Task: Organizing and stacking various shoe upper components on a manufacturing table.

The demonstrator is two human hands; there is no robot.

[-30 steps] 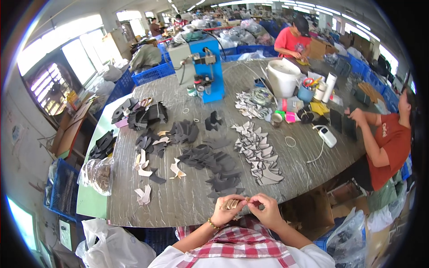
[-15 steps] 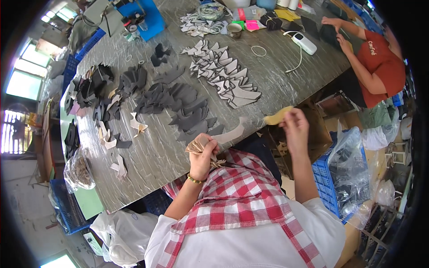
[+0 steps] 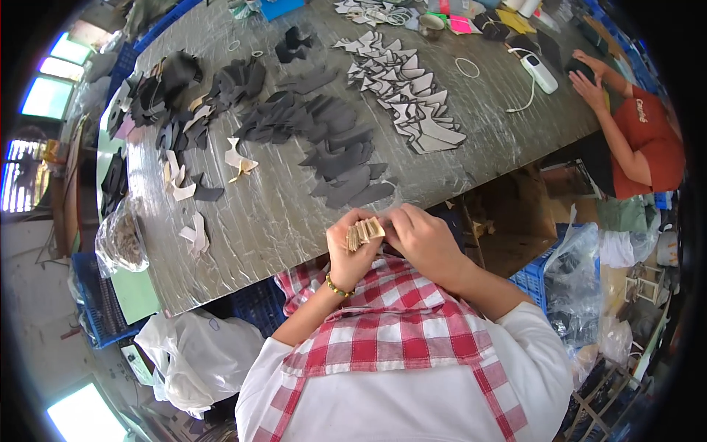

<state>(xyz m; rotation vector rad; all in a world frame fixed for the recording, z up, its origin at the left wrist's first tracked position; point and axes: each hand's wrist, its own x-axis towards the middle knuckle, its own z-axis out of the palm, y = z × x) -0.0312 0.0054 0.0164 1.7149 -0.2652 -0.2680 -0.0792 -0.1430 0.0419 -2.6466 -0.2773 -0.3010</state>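
A thick stack of small tan cut pieces (image 3: 364, 233) is gripped in my left hand (image 3: 348, 254), its layered edges facing up. My right hand (image 3: 421, 237) is closed right beside it, fingertips meeting the stack's far side; what they pinch is hidden. Both hands are at the table's front edge, above my checked apron (image 3: 401, 331). Just beyond them lie overlapping dark grey cut pieces (image 3: 346, 173). A fan of light grey pieces with dark edges (image 3: 412, 99) spreads farther off to the right.
The plastic-covered table (image 3: 258, 228) also bears black pieces (image 3: 239, 77), loose pale scraps (image 3: 194, 234), a white device with a cable (image 3: 540, 74) and a cup (image 3: 431, 26). A co-worker in red (image 3: 644, 140) works at right. A blue crate (image 3: 532, 281) and a white bag (image 3: 195, 357) flank me.
My right hand has come left to my left hand, and the yellowish piece it held is out of sight. The pale curved strip at the table edge no longer shows. The view has shifted.
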